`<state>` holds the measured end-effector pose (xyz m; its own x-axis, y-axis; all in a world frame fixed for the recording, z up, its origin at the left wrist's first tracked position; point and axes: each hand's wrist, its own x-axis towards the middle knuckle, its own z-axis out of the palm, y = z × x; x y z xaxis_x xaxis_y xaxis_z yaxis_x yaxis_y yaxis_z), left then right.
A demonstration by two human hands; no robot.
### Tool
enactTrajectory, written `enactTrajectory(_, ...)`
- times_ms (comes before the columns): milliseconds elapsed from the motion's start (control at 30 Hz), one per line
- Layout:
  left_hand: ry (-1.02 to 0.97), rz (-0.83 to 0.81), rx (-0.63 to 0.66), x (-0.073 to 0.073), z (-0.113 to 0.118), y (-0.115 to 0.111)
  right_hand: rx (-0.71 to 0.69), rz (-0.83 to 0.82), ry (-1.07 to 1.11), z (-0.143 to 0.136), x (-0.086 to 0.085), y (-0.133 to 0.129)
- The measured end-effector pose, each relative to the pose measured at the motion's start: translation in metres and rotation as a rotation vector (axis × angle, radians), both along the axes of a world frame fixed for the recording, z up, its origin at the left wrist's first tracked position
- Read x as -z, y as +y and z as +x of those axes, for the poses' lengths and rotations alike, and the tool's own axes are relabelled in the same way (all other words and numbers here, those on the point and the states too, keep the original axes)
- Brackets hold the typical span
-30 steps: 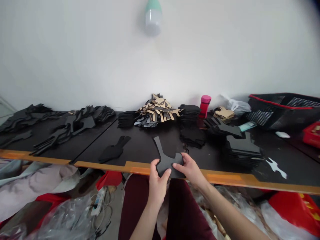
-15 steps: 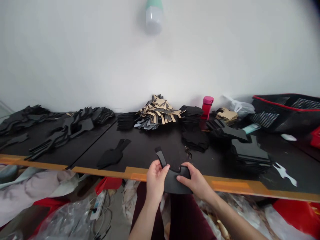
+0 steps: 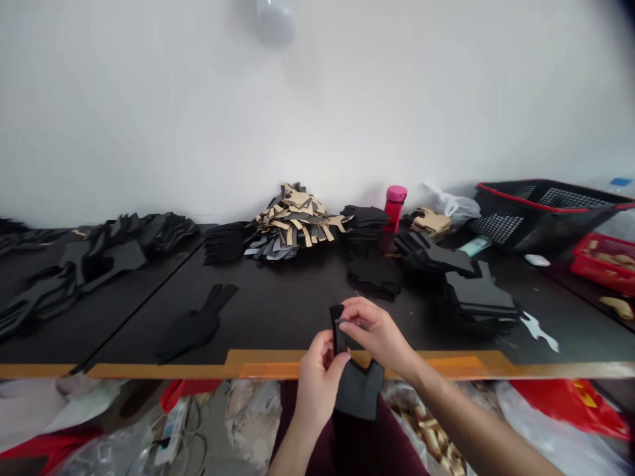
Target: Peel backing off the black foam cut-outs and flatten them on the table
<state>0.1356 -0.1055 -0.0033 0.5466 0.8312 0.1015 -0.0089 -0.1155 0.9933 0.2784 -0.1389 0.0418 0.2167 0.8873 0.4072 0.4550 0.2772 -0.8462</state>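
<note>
A black cut-out piece [image 3: 358,391] with a notch and a narrow strip hangs over the table's front edge. My left hand [image 3: 320,370] pinches it at the base of the strip. Near the strip's upper end, my right hand [image 3: 370,327] is closed on the same piece, thumb and fingers together. Left of my hands, a black rounded piece with two narrow tails [image 3: 191,330] lies flat on the dark table [image 3: 278,297].
Along the wall are a heap of tan and grey scraps [image 3: 297,221], black stacks [image 3: 225,243], and a pink bottle [image 3: 395,206]. To the right are grey-black stacks [image 3: 481,294], a white cut-out [image 3: 540,330], a black basket [image 3: 536,215] and a red basket [image 3: 605,263].
My right hand has moved from the wide part of the black piece up to its strip. The piece has turned and hangs lower. The view has shifted to the right.
</note>
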Motion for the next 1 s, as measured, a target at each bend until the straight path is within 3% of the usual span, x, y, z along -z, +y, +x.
enactTrajectory(167, 0.086, 0.036, 0.015, -0.001, 0.002, 0.002, 0.064, -0.01, 0.105, 0.003, 0.018, 0.006)
enactTrajectory(400, 0.077, -0.011, 0.085, -0.005, 0.008, 0.005, 0.114, 0.041, 0.03, 0.009, 0.023, 0.008)
enactTrajectory(567, 0.111, -0.042, 0.133, -0.003, 0.007, 0.005, 0.068, -0.057, 0.316, 0.013, 0.028, 0.01)
enactTrajectory(667, 0.162, -0.047, 0.177, -0.005, 0.001, 0.008, 0.028, -0.115, 0.332, 0.015, 0.027, 0.011)
enactTrajectory(833, 0.235, -0.099, 0.289, -0.008, -0.017, 0.014, 0.1, -0.155, 0.466, 0.019, 0.019, 0.019)
enactTrajectory(1000, 0.267, -0.17, 0.153, 0.005, -0.023, 0.016, 0.041, -0.21, 0.657, 0.021, 0.011, 0.025)
